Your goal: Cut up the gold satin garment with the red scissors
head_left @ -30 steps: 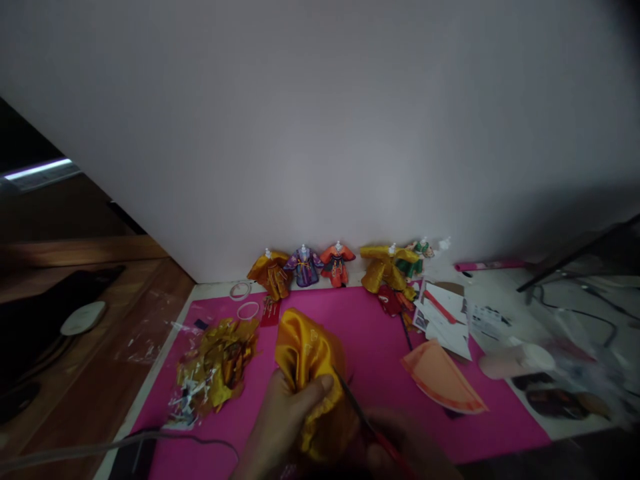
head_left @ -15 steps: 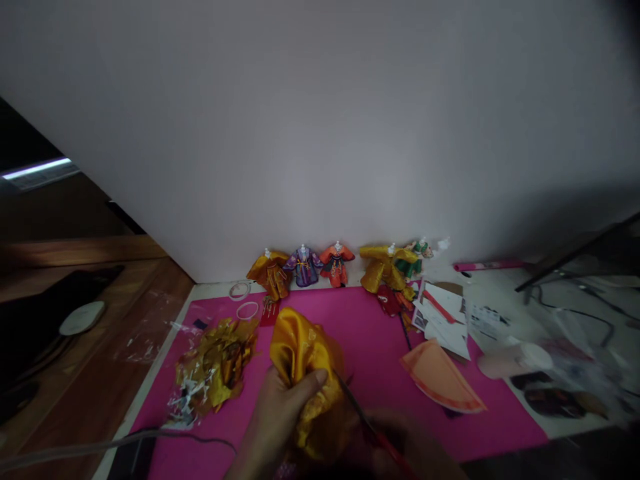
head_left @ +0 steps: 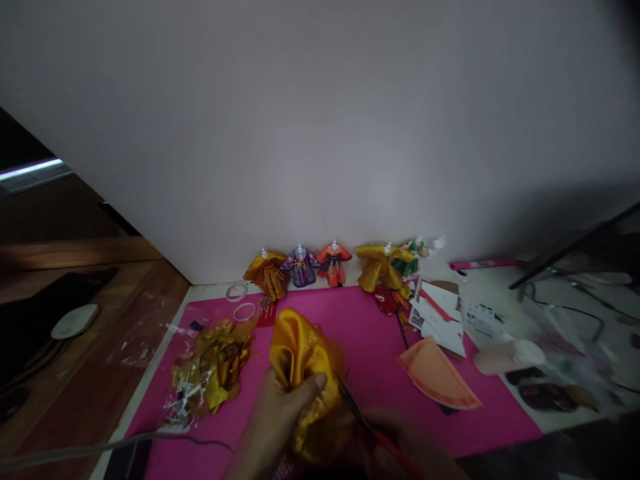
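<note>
My left hand grips a bunched piece of shiny golden-yellow fabric, its thumb pressed on top. In my right hand is a pair of scissors with red handles and dark blades. The blades lie against the right edge of the cloth, their tips partly hidden in it. Shadow and blur cover most of my right fingers. Left of my left hand, golden scraps lie in a heap beside crumpled clear plastic.
A pink mat covers the table. Small dressed doll bodies, such as one in purple, line the wall. To the right are an orange fan-shaped piece, papers and a white cylinder. A cable crosses the front left.
The scissors have shifted slightly at the fabric's right edge, and my right hand with them. My left hand keeps its hold on the fabric. The whole view has shifted a little.
</note>
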`<state>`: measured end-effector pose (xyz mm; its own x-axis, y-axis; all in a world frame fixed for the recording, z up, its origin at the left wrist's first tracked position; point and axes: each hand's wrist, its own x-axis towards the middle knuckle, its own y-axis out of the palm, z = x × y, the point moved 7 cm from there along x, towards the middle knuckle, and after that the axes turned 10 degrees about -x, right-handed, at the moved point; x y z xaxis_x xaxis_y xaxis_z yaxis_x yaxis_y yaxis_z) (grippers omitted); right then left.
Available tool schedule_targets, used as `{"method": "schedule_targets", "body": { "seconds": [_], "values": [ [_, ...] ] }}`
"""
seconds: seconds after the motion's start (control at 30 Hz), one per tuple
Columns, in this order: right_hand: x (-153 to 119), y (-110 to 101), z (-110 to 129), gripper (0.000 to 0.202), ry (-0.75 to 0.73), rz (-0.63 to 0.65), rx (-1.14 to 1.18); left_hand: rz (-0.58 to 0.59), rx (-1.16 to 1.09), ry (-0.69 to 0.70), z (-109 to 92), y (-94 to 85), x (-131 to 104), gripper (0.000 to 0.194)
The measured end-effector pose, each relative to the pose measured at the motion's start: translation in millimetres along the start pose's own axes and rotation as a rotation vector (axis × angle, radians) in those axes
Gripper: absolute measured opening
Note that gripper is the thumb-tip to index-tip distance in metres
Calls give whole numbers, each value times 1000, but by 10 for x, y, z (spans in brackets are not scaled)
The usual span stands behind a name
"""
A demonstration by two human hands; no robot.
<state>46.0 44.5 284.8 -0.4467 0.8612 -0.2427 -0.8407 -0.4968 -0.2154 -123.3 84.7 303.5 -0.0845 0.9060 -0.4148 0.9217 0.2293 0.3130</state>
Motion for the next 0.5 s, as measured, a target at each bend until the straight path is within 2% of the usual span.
{"method": "schedule_targets", "body": {
  "seconds": [0.17, 0.3, 0.5],
  "values": [
    [12, -7, 117, 77, -39, 39, 18, -22, 6, 9, -21, 14, -29, 23],
    [-47, -11, 160, 72, 18, 17, 8, -17, -5, -5, -17, 24, -33, 23],
    [-42, -4, 161, 79, 39, 16, 16, -2, -16, -4, 13, 25, -20, 22]
  ]
}}
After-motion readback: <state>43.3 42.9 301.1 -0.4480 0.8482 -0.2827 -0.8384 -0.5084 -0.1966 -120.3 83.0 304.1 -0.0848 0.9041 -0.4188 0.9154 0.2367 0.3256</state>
